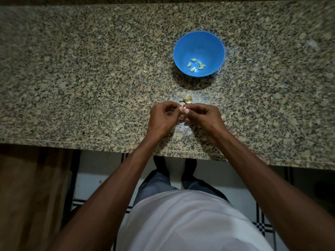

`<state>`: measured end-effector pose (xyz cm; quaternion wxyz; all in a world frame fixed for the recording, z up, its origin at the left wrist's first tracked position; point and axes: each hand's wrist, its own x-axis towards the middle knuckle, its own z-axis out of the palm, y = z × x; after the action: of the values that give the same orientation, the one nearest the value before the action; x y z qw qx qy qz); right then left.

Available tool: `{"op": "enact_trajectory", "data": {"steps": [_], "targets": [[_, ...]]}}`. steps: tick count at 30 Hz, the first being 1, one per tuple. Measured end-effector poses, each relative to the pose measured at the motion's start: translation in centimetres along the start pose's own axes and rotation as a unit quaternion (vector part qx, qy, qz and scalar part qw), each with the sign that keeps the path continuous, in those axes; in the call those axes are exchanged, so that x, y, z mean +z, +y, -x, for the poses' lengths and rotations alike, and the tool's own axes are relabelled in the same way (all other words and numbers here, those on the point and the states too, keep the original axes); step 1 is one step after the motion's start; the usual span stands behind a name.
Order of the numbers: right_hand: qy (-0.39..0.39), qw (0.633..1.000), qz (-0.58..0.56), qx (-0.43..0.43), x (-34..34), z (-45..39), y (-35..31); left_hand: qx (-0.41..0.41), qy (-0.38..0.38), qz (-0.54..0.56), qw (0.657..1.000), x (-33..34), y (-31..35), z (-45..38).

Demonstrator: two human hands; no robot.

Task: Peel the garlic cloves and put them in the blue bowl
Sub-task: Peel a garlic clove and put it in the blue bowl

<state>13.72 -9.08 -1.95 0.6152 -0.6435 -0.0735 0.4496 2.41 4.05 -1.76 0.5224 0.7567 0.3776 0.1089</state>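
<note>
peeling step: left hand and right hand fingertips pinch one garlic clove between them. garlic bulb just at 12 o'clock; blue bowl farther, holds peeled cloves. next, likely strip skin, drop in.

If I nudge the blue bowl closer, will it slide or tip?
The blue bowl looks like thin plastic holding only a few peeled cloves, so it is probably light and should slide easily on the polished granite counter. Its sides narrow toward the base, so a push at the rim might tip it.
</note>
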Motion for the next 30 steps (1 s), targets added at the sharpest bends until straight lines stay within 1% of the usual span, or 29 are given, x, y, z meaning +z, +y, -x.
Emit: {"op": "enact_trajectory", "data": {"steps": [3,6,12,15,19,21,24,28,30], "targets": [[0.016,0.999,-0.043,0.015,0.4,0.1,0.1,0.006,0.006,-0.007,1.0,0.4,0.2,0.1],[0.001,0.998,-0.056,0.018,0.5,0.1,0.2,0.008,0.008,-0.009,1.0,0.5,0.4,0.4],[0.004,1.0,-0.023,-0.013,0.4,0.1,0.3,-0.003,-0.009,0.002,1.0,1.2,0.7,0.8],[0.012,0.999,0.022,-0.03,0.3,0.2,0.2,-0.026,-0.021,0.004,0.999,1.3,0.6,0.7],[0.041,0.998,0.045,-0.021,-0.3,0.0,0.5,-0.051,-0.015,0.045,0.998,0.9,0.0,0.6],[0.051,0.995,0.081,-0.022,-0.8,-0.1,0.5,-0.044,-0.023,0.058,0.997,0.6,-0.3,0.6],[0.045,0.991,0.12,-0.026,-1.1,-0.3,0.3,-0.035,-0.029,0.094,0.995,0.2,-0.2,0.9],[0.019,0.993,0.105,-0.044,-0.7,-0.1,-0.1,-0.068,-0.034,0.17,0.983,0.7,-0.1,0.9],[0.009,0.997,0.055,-0.048,-0.4,0.3,-0.1,-0.087,-0.016,0.195,0.977,1.1,-0.1,0.8]]}}
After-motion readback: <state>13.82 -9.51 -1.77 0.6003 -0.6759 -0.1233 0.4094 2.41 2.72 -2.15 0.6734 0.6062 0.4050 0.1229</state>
